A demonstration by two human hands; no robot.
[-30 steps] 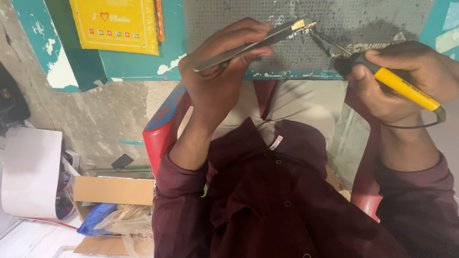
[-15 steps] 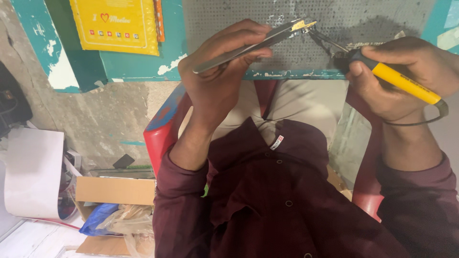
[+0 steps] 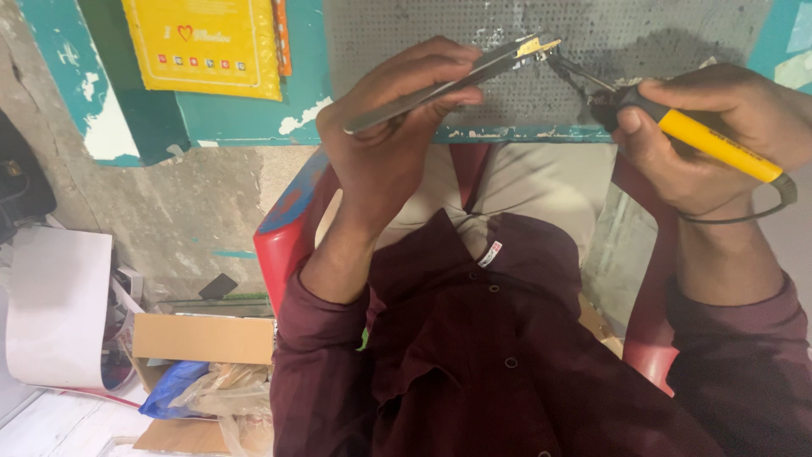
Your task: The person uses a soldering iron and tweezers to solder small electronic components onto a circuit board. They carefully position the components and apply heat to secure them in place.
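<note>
My left hand (image 3: pixel 389 135) grips long metal tweezers (image 3: pixel 440 85) whose tips pinch a small gold-coloured part (image 3: pixel 539 45) over a grey perforated mat (image 3: pixel 651 34). My right hand (image 3: pixel 719 140) holds a soldering iron (image 3: pixel 677 127) with a yellow handle and black grip. Its thin metal tip (image 3: pixel 579 72) points left and ends just right of the gold part. A black cord loops from the handle's rear end.
The teal table edge (image 3: pixel 254 127) carries a yellow packet (image 3: pixel 203 42). I sit on a red plastic chair (image 3: pixel 283 245). On the floor at left lie a cardboard box (image 3: pixel 203 338), plastic bags (image 3: pixel 211 389) and a white rolled sheet (image 3: pixel 55 313).
Both hands stay almost still; the iron's tip and the tweezers shift only slightly against each other.
</note>
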